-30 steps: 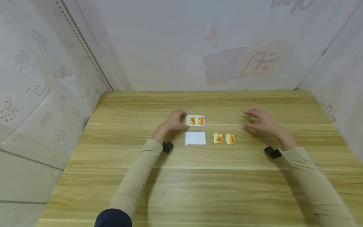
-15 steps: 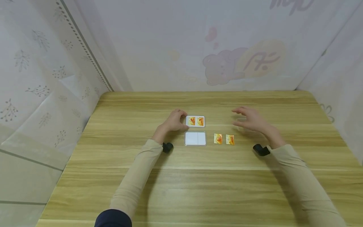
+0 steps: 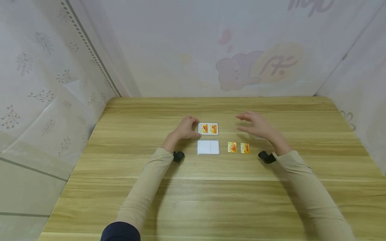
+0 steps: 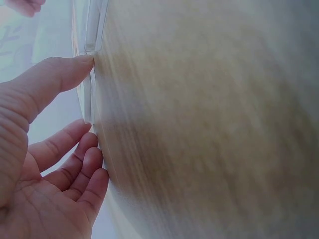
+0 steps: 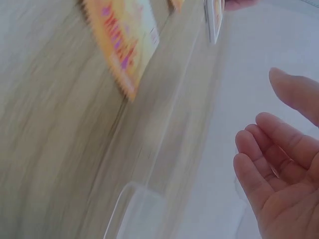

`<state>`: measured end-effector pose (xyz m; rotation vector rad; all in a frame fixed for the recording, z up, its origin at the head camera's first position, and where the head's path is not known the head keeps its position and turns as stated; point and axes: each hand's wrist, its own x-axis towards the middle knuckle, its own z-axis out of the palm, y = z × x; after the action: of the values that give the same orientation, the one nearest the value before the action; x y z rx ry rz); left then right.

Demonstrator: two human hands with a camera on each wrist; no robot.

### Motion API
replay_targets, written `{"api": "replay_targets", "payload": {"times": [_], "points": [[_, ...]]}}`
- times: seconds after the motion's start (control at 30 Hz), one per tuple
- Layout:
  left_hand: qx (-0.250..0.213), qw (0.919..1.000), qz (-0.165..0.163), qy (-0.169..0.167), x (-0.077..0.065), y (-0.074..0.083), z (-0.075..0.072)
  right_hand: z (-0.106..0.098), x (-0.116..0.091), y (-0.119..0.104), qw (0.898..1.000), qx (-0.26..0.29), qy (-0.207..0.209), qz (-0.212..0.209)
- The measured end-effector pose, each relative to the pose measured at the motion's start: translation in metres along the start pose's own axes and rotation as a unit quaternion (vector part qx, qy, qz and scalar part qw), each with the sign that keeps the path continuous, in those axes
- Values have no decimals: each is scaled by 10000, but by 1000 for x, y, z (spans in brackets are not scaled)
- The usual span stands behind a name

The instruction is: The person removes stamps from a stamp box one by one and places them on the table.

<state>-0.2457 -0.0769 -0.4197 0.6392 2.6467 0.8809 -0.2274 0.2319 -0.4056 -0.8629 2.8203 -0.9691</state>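
My left hand holds a small clear case with a white insert and two orange-yellow stamps in it. Thumb and index finger sit at its two left corners; the left wrist view shows the case edge-on between them. My right hand hovers over the table with fingers apart and nothing between them. Just in front of the held case lies a second case with a bare white insert. To its right, two loose stamps, one beside the other, lie flat. The right wrist view shows one serrated stamp close up.
A transparent plastic lid lies on the wooden table, partly behind my right wrist in the head view. Printed curtains hang behind the table and along both sides.
My right hand has moved left from the transparent lid toward the case with the stamps, leaving the lid on the table. The left hand stays at that case.
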Motion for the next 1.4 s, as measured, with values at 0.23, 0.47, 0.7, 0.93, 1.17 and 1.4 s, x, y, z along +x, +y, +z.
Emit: {"api": "replay_targets", "payload": {"times": [0.23,0.47,0.7,0.93,1.17,1.4], "points": [[77,9999,56,36,1,-2,0,7,10,-7,9999,76,78,-90],[40,10000,41,1,1,-3,1,13,19,-17,9996,249,76,-140],[62,10000,37,-11,1,-3,1,21,27,-23,9991,349,4,-220],[90,10000,11,-9,1,-3,1,30,34,-31,9978,635,-136,-94],[116,9999,13,9,2,-3,1,39,43,-39,9985,509,-190,56],[101,9999,-49,3,2,-3,1,50,49,-43,9987,436,-161,217]]}}
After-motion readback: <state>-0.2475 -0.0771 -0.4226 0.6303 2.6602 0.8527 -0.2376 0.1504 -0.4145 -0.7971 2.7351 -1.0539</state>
